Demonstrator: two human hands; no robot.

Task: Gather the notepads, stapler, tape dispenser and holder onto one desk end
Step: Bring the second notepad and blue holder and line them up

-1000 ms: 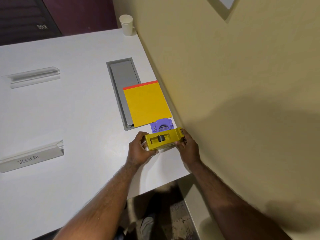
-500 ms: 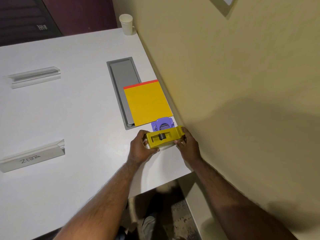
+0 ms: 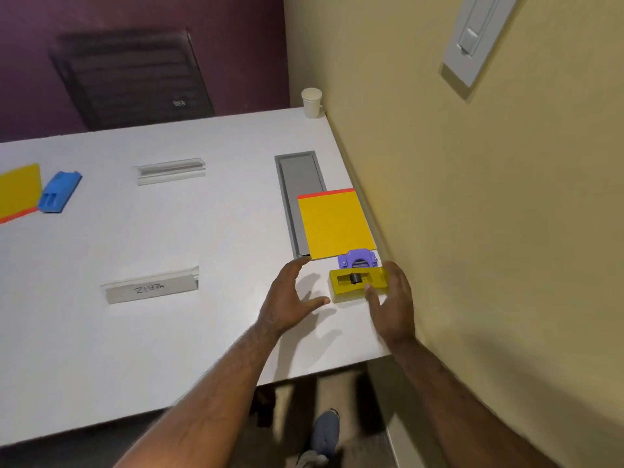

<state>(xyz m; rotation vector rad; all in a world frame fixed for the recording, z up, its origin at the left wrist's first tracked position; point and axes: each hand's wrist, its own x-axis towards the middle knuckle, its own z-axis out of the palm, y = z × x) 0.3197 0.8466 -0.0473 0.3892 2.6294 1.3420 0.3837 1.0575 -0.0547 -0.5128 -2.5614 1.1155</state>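
Change: you let go of the yellow tape dispenser (image 3: 359,282); a second ago both hands clamped its ends, now it sits on the desk (image 3: 202,238) alone.
Left hand (image 3: 291,298): grip spread, just beside it, holding nothing.
Right hand (image 3: 393,300): grip spread too, thumb overlapping its near edge.
Meaning: that piece looks delivered, beside the purple stapler (image 3: 357,259) and yellow notepad (image 3: 334,222) by the wall.
Left to fetch: second notepad (image 3: 18,192) and blue holder (image 3: 59,191), far left.
Feel: blocky hard plastic, flat paper pads, smooth matte white top.

White desk (image 3: 169,332) btwn yellow wall (image 3: 472,231) & purple wall (image 3: 135,15).
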